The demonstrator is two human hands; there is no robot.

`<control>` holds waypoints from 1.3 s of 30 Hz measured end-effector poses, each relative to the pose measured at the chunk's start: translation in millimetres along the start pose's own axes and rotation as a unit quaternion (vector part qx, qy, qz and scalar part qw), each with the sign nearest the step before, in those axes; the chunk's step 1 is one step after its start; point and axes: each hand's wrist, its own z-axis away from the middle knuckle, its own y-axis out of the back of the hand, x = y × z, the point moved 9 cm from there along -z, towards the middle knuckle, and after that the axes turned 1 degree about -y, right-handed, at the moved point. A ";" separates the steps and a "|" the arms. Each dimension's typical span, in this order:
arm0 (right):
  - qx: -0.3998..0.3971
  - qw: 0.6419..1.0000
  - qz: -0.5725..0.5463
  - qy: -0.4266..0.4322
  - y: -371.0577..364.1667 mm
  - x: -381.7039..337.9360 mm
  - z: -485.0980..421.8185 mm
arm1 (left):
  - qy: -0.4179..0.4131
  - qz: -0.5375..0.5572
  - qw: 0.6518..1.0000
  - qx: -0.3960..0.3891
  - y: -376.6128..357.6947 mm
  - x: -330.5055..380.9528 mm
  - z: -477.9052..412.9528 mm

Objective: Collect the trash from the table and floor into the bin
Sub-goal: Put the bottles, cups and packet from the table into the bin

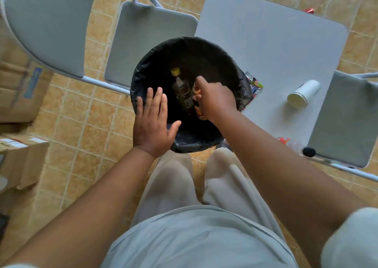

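While the right hand [214, 99] hangs over the mouth of the bin [184, 42], its fingers [201, 83] are curled round an orange packet [199, 112], which shows under the knuckles and again under the heel of the palm. It is not yet let go. The left hand [152, 122] holds nothing; it lies flat and spread over the bin's near rim, fingers straight.

Directly below the right fingers, a dark bottle [181, 89] with a yellow cap already lies at the bottom of the black liner, so the work seems to be under way but far from finished.

Much is left. Just right of the fingers, a bright wrapper [254, 83] sits at the edge of the surface [266, 42], touching the liner. Further right a white paper cup [303, 93] lies on its side. Well beyond the fingers, something red [309, 11], perhaps a can, shows at the far edge. A clear bottle [290, 142] with a red label lies right of the wrist; whether on the floor, I cannot tell.
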 end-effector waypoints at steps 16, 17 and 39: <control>0.355 0.920 -0.148 -0.081 106.4 112.1 22.8 | -0.012 0.013 1.000 0.014 1.2 -3.0 -9.7; 0.333 0.924 -0.143 -0.121 97.9 136.9 19.9 | -0.015 0.011 1.000 0.016 0.9 -2.7 -10.1; -0.172 0.953 0.137 -0.210 -124.9 246.6 -17.8 | -0.035 0.032 0.997 0.066 2.2 -2.5 -9.3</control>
